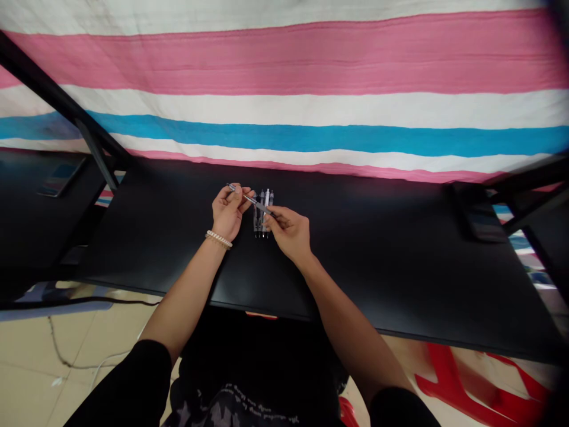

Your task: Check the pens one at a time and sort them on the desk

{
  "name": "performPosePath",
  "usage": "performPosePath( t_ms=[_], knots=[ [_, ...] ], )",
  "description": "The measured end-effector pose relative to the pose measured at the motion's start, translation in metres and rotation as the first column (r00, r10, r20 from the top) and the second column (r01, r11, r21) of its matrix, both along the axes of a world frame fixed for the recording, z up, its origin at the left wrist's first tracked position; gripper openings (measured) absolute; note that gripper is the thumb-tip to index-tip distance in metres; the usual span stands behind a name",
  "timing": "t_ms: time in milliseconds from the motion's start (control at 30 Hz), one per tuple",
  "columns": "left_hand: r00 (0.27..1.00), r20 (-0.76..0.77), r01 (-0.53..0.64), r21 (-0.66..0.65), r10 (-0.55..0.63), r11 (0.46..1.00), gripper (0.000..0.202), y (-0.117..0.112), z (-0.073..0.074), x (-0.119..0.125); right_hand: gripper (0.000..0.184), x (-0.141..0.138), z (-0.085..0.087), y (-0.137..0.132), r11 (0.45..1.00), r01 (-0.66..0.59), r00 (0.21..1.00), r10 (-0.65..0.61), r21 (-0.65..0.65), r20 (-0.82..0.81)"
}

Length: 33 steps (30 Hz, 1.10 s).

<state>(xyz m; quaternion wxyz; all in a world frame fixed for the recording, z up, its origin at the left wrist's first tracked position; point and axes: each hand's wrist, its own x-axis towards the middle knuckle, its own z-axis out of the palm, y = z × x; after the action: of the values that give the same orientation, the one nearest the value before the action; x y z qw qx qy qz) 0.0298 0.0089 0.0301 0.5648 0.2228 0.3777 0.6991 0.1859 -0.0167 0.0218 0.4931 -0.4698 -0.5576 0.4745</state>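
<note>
Both my hands hold one slim grey pen (pixel 251 200) above the black table (pixel 377 261). My left hand (pixel 227 212), with a bead bracelet on the wrist, pinches its far left end. My right hand (pixel 288 232) grips its near right end. Just behind the held pen, a small row of similar pens (pixel 263 218) lies side by side on the table, pointing towards me.
A striped pink, white and blue cloth (pixel 311 89) hangs behind the table. A dark phone-like object (pixel 478 222) lies at the right, another (pixel 60 178) on a table at the left. Black frame bars (pixel 62 101) slant at the left. A red plastic stool (pixel 466 385) stands below right.
</note>
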Motion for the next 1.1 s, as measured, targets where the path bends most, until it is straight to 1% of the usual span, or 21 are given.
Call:
performPosePath(
  t_ms=[67, 200, 267, 333, 400, 467, 567, 633, 700, 733, 800, 867, 967, 1100],
  knots=[
    [1.0, -0.012, 0.0, -0.01, 0.0, 1.0, 0.027, 0.0, -0.001, 0.0, 0.04, 0.0, 0.001, -0.001, 1.0, -0.023, 1.0, 0.024, -0.004, 0.007],
    [0.999, -0.033, 0.016, -0.012, -0.016, 1.0, 0.025, -0.002, -0.001, 0.002, 0.043, 0.001, 0.005, -0.003, 1.0, -0.026, 1.0, 0.026, -0.013, 0.003],
    [0.998, -0.039, 0.045, -0.002, -0.045, 0.999, 0.027, -0.002, 0.0, 0.004, 0.049, 0.002, 0.007, -0.003, 0.994, -0.08, 0.996, 0.082, -0.069, 0.032],
    [0.996, -0.043, 0.072, 0.007, -0.072, 0.997, 0.029, -0.003, 0.0, 0.004, 0.055, 0.003, 0.009, -0.002, 0.986, -0.12, 0.992, 0.124, -0.118, 0.026],
    [0.997, -0.043, 0.072, 0.011, -0.072, 0.997, 0.029, -0.003, 0.001, 0.005, 0.052, 0.003, 0.009, -0.002, 0.99, -0.112, 0.994, 0.11, -0.089, -0.022],
    [0.998, -0.035, 0.06, 0.011, -0.06, 0.998, 0.027, -0.003, 0.001, 0.005, 0.049, 0.003, 0.009, -0.003, 0.994, -0.098, 0.995, 0.097, -0.039, -0.023],
    [0.996, -0.003, 0.089, 0.011, -0.088, 0.996, 0.024, -0.003, 0.005, 0.004, 0.046, 0.004, 0.009, -0.005, 0.988, -0.152, 0.985, 0.154, -0.025, 0.082],
    [0.991, 0.055, 0.123, -0.001, -0.123, 0.992, 0.019, -0.003, 0.01, 0.001, 0.048, 0.005, 0.009, -0.005, 0.982, -0.189, 0.974, 0.188, -0.002, 0.13],
    [0.98, 0.144, 0.143, -0.039, -0.136, 0.989, 0.013, -0.003, 0.017, -0.006, 0.048, 0.007, 0.009, -0.004, 0.983, -0.178, 0.975, 0.17, 0.038, 0.143],
    [0.974, 0.19, 0.138, -0.06, -0.125, 0.989, 0.015, -0.003, 0.019, -0.011, 0.047, 0.008, 0.009, -0.002, 0.987, -0.152, 0.979, 0.142, 0.056, 0.146],
    [0.96, 0.261, 0.124, -0.083, -0.099, 0.989, 0.035, -0.004, 0.023, -0.024, 0.045, 0.011, 0.008, 0.001, 0.994, -0.081, 0.984, 0.069, 0.074, 0.163],
    [0.957, 0.289, 0.062, -0.083, -0.036, 0.995, 0.046, -0.005, 0.026, -0.039, 0.045, 0.014, 0.007, 0.004, 0.996, -0.023, 0.983, 0.006, 0.09, 0.183],
    [0.961, 0.275, -0.012, -0.11, 0.042, 0.994, 0.046, -0.008, 0.03, -0.061, 0.043, 0.017, 0.006, 0.006, 0.993, 0.019, 0.982, -0.04, 0.113, 0.184],
    [0.972, 0.204, -0.093, -0.118, 0.116, 0.989, 0.042, -0.011, 0.036, -0.082, 0.04, 0.021, 0.002, 0.009, 0.993, 0.028, 0.979, -0.05, 0.114, 0.196]
  ],
)
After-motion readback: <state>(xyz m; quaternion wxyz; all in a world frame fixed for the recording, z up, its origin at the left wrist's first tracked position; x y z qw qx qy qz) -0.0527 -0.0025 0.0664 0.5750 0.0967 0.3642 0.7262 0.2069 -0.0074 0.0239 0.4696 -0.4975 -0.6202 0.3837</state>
